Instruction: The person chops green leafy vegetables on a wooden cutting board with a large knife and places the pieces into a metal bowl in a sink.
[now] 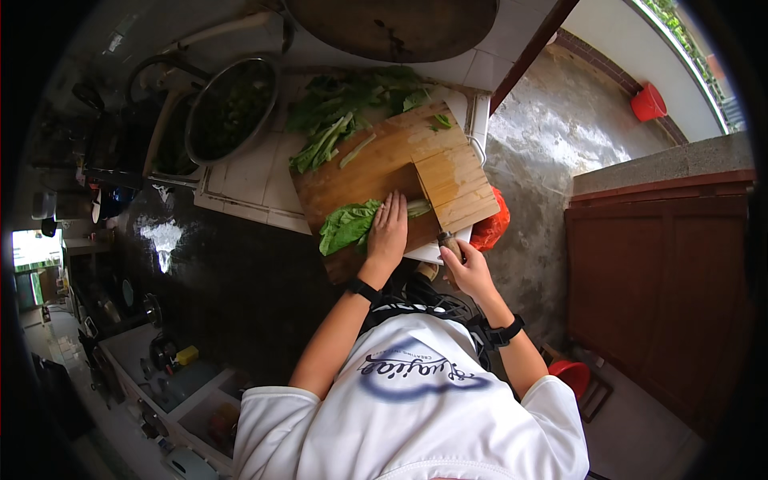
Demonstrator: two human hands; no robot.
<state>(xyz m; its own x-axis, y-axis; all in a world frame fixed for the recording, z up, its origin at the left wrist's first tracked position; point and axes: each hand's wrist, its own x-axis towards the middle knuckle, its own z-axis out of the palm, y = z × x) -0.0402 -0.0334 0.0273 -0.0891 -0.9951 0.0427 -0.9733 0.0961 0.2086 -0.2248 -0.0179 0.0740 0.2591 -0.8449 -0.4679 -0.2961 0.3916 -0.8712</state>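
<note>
A bunch of leafy greens (351,223) lies across the near part of a wooden cutting board (384,150), its pale stalks pointing right. My left hand (390,225) presses down on the bunch from above, fingers together over the stalks. In my right hand (468,264) is the wooden handle of a cleaver (447,240), held at the board's near right edge. The blade reaches away over the board beside the stalk ends; its outline is hard to make out. More loose leafy greens (324,144) are heaped at the board's far left side, with a single pale stalk (358,150) beside them.
The board rests on a white-tiled counter (246,186). A metal bowl (264,135) with cut greens stands to the left. Beyond the board is a large round wok-like pan (390,30). A red plastic bag (495,222) hangs by the counter's right edge. Farther right stands a wooden cabinet (654,270).
</note>
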